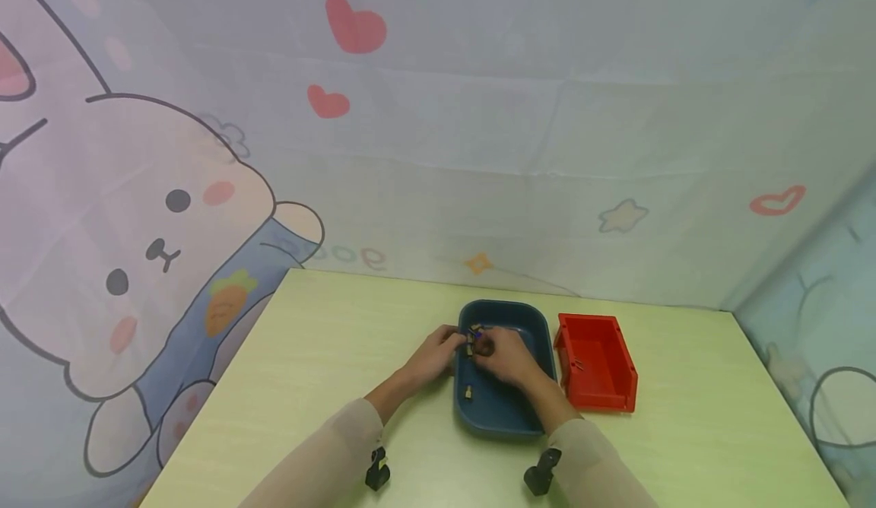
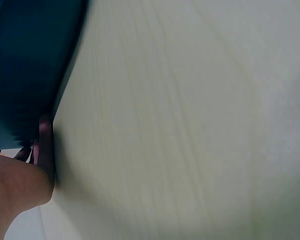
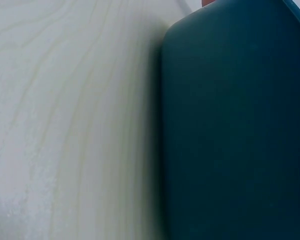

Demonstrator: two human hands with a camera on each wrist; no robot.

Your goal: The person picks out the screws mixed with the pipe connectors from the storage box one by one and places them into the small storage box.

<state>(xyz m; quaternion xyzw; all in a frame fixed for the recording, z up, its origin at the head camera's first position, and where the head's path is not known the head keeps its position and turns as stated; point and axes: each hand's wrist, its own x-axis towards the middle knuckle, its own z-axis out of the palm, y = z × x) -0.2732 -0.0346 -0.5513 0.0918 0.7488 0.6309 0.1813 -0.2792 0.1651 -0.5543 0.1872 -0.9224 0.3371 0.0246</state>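
A dark blue plastic tray (image 1: 503, 414) lies on the table, and my left hand (image 1: 436, 352) grips its left wall. In the left wrist view, fingers (image 2: 46, 142) of that hand lie against the tray's outer side. My right hand (image 1: 508, 354) reaches inside the tray, its fingers bent down among several small brass-coloured pieces (image 1: 470, 349) by the left wall. Something small and blue shows at those fingertips; whether they pinch a piece is hidden. Another brass-coloured piece (image 1: 468, 392) lies alone on the tray floor nearer me. The right wrist view shows mostly the tray's outer wall (image 3: 230, 125).
Just right of the tray stands a red plastic bin (image 1: 598, 363) with a few tiny metallic bits inside. The pale wood-grain table (image 1: 356, 318) ends at the back against a printed cloth (image 1: 445, 143). Small black devices (image 1: 541, 474) sit at both wrists.
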